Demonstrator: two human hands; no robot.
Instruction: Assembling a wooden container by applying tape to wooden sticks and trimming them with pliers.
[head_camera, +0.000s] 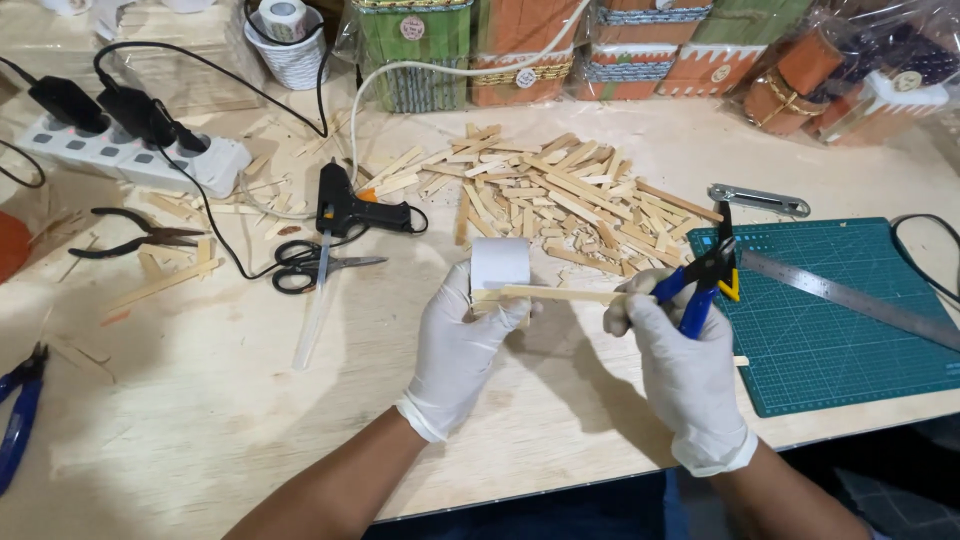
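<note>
You have two gloved hands up: your left hand (462, 335) grips one white cylinder (499, 264) and one wooden stick (560, 294) lying left-right across it; your right hand (678, 350) clasps one blue-handled cutter (700, 283). One stick pile (560, 195), one cutting mat (850, 310), pale wooden table (200, 400).

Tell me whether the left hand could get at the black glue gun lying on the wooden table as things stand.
Probably not at once: the left hand is full, gripping a white paper roll and thin wooden stick. The path to the black glue gun looks open; only the black-handled scissors lie nearby.
</note>
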